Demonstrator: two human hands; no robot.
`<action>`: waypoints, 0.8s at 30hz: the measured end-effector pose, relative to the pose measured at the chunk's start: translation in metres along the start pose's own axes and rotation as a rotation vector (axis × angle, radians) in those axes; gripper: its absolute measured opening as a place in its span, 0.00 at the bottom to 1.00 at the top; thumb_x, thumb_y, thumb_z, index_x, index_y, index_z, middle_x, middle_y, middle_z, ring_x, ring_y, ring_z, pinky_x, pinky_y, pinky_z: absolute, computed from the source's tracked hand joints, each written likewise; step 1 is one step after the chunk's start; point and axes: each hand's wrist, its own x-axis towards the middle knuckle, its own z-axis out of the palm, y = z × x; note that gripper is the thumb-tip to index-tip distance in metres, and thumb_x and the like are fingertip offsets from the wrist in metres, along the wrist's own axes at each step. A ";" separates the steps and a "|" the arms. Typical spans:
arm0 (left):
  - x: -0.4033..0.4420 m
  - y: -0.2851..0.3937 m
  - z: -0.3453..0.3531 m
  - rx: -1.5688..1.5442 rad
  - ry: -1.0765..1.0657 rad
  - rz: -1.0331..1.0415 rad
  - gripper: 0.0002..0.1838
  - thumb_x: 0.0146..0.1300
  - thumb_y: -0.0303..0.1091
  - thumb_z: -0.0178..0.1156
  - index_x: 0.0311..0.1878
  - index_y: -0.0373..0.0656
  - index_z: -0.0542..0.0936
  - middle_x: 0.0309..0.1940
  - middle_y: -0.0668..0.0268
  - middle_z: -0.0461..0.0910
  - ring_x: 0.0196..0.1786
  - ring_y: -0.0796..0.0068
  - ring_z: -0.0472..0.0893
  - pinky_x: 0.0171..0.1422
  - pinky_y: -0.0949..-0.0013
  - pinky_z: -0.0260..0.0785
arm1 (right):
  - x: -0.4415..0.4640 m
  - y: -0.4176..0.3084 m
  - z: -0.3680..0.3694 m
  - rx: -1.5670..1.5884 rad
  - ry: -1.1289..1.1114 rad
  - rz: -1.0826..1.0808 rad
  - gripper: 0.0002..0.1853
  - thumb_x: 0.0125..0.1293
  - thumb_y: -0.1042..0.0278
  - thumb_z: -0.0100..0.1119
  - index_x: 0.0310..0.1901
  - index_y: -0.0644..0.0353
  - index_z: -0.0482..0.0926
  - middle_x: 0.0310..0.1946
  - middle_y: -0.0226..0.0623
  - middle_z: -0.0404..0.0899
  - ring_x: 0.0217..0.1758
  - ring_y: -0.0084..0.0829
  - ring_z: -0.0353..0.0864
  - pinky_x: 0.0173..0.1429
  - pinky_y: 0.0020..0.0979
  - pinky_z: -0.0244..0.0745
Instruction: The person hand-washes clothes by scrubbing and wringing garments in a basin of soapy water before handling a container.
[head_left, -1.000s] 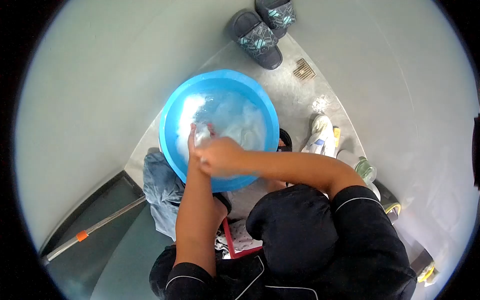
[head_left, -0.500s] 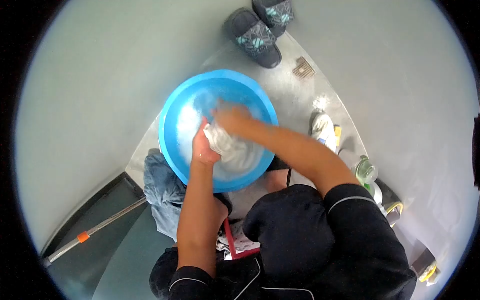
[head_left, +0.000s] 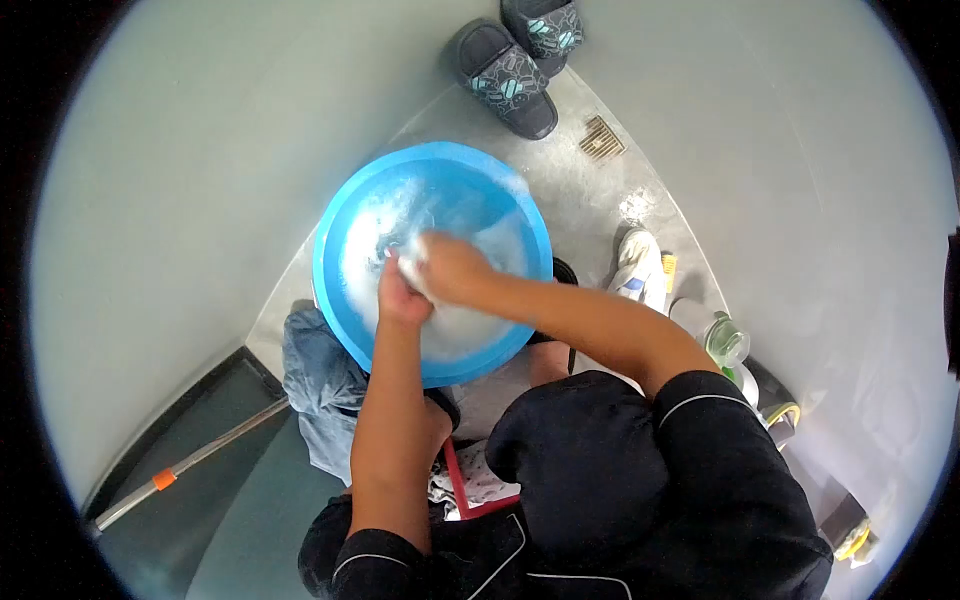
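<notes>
A round blue basin point(head_left: 332, 290) of sudsy water stands on the floor in front of me. Over its middle, both my hands grip a wet white cloth point(head_left: 413, 268); what kind of garment it is cannot be made out. My left hand point(head_left: 402, 300) holds it from the near left side, fingers wrapped around it. My right hand point(head_left: 455, 268), slightly blurred by motion, is closed on the cloth just to the right and presses against the left. Much of the cloth is hidden between the two hands.
Blue denim point(head_left: 320, 380) lies left of the basin, near a metal pole point(head_left: 215, 455). Dark slippers point(head_left: 508, 85) sit at the far wall beside a floor drain point(head_left: 602, 138). At right are a white shoe point(head_left: 637, 262) and a clear green bottle point(head_left: 727, 342).
My right hand has come down slightly against my left, and the cloth that hung below it is now mostly covered by my hands. The left hand has shifted a little.
</notes>
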 end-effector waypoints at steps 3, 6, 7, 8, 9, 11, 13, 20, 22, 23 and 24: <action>0.019 0.007 -0.045 -0.102 -0.460 -0.165 0.32 0.80 0.62 0.47 0.66 0.43 0.77 0.61 0.54 0.83 0.64 0.53 0.81 0.71 0.49 0.73 | -0.043 -0.059 -0.025 -0.019 -0.144 -0.246 0.15 0.68 0.56 0.60 0.40 0.60 0.84 0.38 0.55 0.86 0.39 0.55 0.87 0.50 0.52 0.81; 0.015 0.007 -0.031 -0.238 -0.830 -0.410 0.29 0.80 0.61 0.47 0.64 0.47 0.78 0.56 0.54 0.85 0.60 0.55 0.83 0.65 0.47 0.76 | -0.017 -0.058 -0.032 -0.104 -0.204 -0.221 0.17 0.69 0.53 0.60 0.37 0.60 0.84 0.38 0.55 0.86 0.36 0.54 0.87 0.45 0.53 0.82; -0.011 -0.005 0.005 -0.085 -0.432 -0.218 0.28 0.79 0.61 0.49 0.62 0.46 0.79 0.55 0.55 0.85 0.59 0.56 0.84 0.63 0.49 0.77 | -0.003 -0.055 -0.031 -0.152 -0.265 -0.062 0.19 0.69 0.50 0.60 0.35 0.61 0.84 0.37 0.54 0.86 0.34 0.53 0.88 0.42 0.53 0.83; -0.029 -0.008 0.033 0.064 -0.040 -0.024 0.28 0.78 0.62 0.52 0.60 0.45 0.79 0.53 0.55 0.85 0.58 0.57 0.84 0.62 0.51 0.79 | 0.003 -0.052 -0.024 -0.150 -0.264 -0.064 0.19 0.69 0.50 0.60 0.35 0.61 0.84 0.37 0.54 0.86 0.34 0.53 0.88 0.42 0.53 0.83; -0.041 -0.002 0.043 0.065 -0.039 -0.026 0.28 0.78 0.62 0.52 0.60 0.45 0.79 0.53 0.55 0.85 0.58 0.57 0.84 0.62 0.51 0.79 | 0.006 -0.045 -0.013 -0.131 -0.108 -0.021 0.20 0.70 0.48 0.59 0.35 0.60 0.85 0.35 0.52 0.87 0.35 0.52 0.88 0.42 0.52 0.83; -0.019 0.009 0.019 -0.062 -0.508 -0.099 0.30 0.82 0.59 0.40 0.64 0.44 0.78 0.58 0.53 0.84 0.63 0.56 0.82 0.67 0.48 0.76 | -0.005 -0.047 -0.016 -0.127 0.055 0.022 0.22 0.70 0.46 0.58 0.34 0.59 0.85 0.34 0.51 0.87 0.36 0.51 0.89 0.43 0.52 0.83; 0.014 0.018 -0.004 -0.183 -0.967 -0.213 0.32 0.83 0.58 0.36 0.66 0.43 0.78 0.62 0.52 0.82 0.66 0.55 0.80 0.70 0.46 0.74 | -0.036 -0.066 -0.021 -0.127 0.114 -0.334 0.24 0.73 0.44 0.53 0.36 0.58 0.88 0.41 0.50 0.90 0.46 0.49 0.90 0.51 0.54 0.83; -0.045 0.021 0.065 -0.069 -0.059 -0.029 0.37 0.83 0.60 0.37 0.77 0.38 0.66 0.70 0.52 0.76 0.73 0.50 0.75 0.81 0.46 0.61 | 0.046 0.032 -0.009 0.147 -0.077 0.390 0.27 0.77 0.41 0.52 0.41 0.60 0.87 0.46 0.54 0.88 0.52 0.52 0.88 0.56 0.55 0.80; -0.020 0.018 0.031 -0.137 0.016 0.064 0.36 0.84 0.59 0.39 0.78 0.38 0.65 0.70 0.52 0.76 0.73 0.50 0.74 0.82 0.46 0.60 | 0.036 0.024 -0.012 -0.179 0.273 0.217 0.26 0.75 0.43 0.57 0.49 0.64 0.84 0.55 0.59 0.84 0.59 0.53 0.85 0.60 0.53 0.79; -0.009 0.018 0.020 -0.200 0.101 0.156 0.35 0.84 0.57 0.41 0.79 0.39 0.63 0.70 0.51 0.75 0.73 0.50 0.73 0.82 0.47 0.60 | 0.043 0.032 -0.015 -0.190 0.282 0.198 0.26 0.75 0.43 0.57 0.49 0.64 0.84 0.55 0.59 0.84 0.59 0.53 0.85 0.60 0.53 0.79; -0.017 0.015 0.026 -0.124 0.103 0.088 0.34 0.84 0.55 0.44 0.80 0.40 0.62 0.70 0.53 0.75 0.75 0.52 0.71 0.83 0.48 0.59 | 0.043 0.046 -0.011 -0.091 -0.078 -0.101 0.27 0.73 0.45 0.60 0.53 0.67 0.82 0.58 0.61 0.82 0.62 0.53 0.83 0.62 0.53 0.78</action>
